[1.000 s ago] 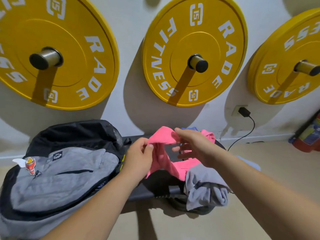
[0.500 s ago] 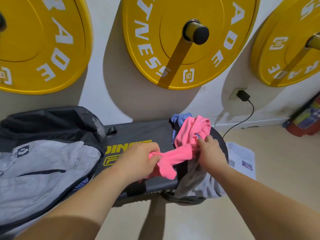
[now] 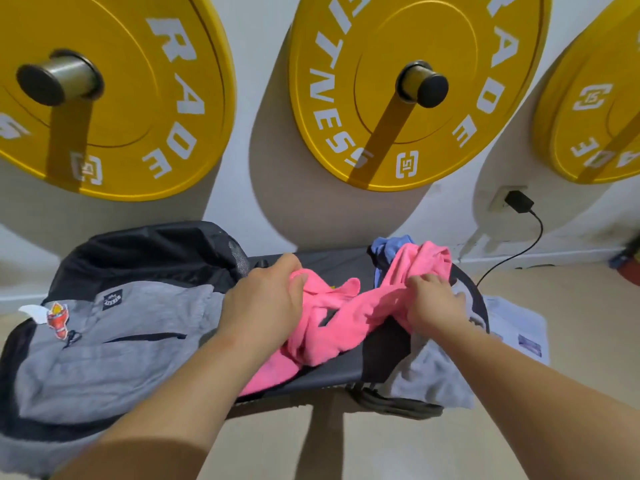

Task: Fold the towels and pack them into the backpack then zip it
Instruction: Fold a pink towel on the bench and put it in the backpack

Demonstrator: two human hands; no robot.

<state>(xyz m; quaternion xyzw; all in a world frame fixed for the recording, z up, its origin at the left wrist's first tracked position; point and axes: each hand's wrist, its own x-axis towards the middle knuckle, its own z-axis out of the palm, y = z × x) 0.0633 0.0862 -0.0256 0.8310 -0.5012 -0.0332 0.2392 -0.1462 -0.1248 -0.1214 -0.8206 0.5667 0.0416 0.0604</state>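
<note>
A crumpled pink towel (image 3: 349, 317) stretches across the dark bench (image 3: 332, 372). My left hand (image 3: 266, 303) grips its left end, near the backpack. At the towel's right part my right hand (image 3: 433, 303) pinches the cloth. A grey towel (image 3: 433, 372) hangs over the bench's right front edge, below my right hand. A blue towel (image 3: 389, 245) lies bunched at the back, partly hidden by the pink one. The grey and black backpack (image 3: 114, 341) lies on the bench's left side, front pocket upward.
Three yellow weight plates (image 3: 408, 91) hang on wall pegs above the bench. A black charger and cable (image 3: 519, 202) run down the wall at right. Printed paper (image 3: 519, 327) lies on the floor right of the bench. A red object (image 3: 628, 265) sits at the far right.
Both hands brought the pink towel down from the air onto the bench and drew apart, spreading it out. The camera shifted, so the backpack shows more fully.
</note>
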